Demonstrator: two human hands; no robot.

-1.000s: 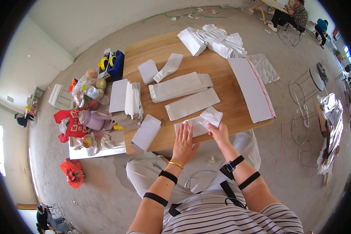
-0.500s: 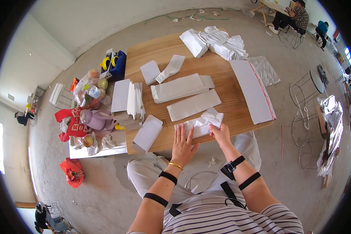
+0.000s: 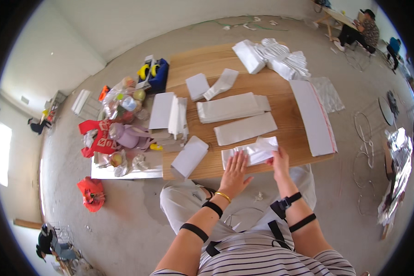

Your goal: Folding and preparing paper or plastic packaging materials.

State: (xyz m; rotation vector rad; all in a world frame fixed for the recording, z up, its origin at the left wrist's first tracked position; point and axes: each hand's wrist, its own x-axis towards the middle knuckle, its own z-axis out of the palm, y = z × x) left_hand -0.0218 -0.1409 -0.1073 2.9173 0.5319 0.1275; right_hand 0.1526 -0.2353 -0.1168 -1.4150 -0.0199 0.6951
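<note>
My left hand (image 3: 235, 175) lies with its fingers stretched out on a flat white sleeve (image 3: 258, 151) at the near edge of the wooden table (image 3: 290, 137). At that sleeve's right end, my right hand (image 3: 279, 164) pinches the edge between thumb and fingers. The sleeve's right part is creased and lifts slightly. Just beyond it lies another flat white sleeve (image 3: 246, 129), and past that a layered pile of white sleeves (image 3: 230, 108). A white card-like piece (image 3: 190, 155) rests to the left of my left hand.
A long white box (image 3: 312, 117) stands at the table's right edge. Banded white sleeves (image 3: 283, 60) lie far right. White cards (image 3: 162, 111) are stacked on the left, beside a lilac bottle (image 3: 126, 135), red bag (image 3: 98, 140) and blue tape holder (image 3: 157, 76). Wire stools (image 3: 364, 126) stand right.
The whole view has shifted, so the table sits further right. The sleeve's bunched right end looks straighter, and my right hand now grips its outer edge. My left hand stays flat on it.
</note>
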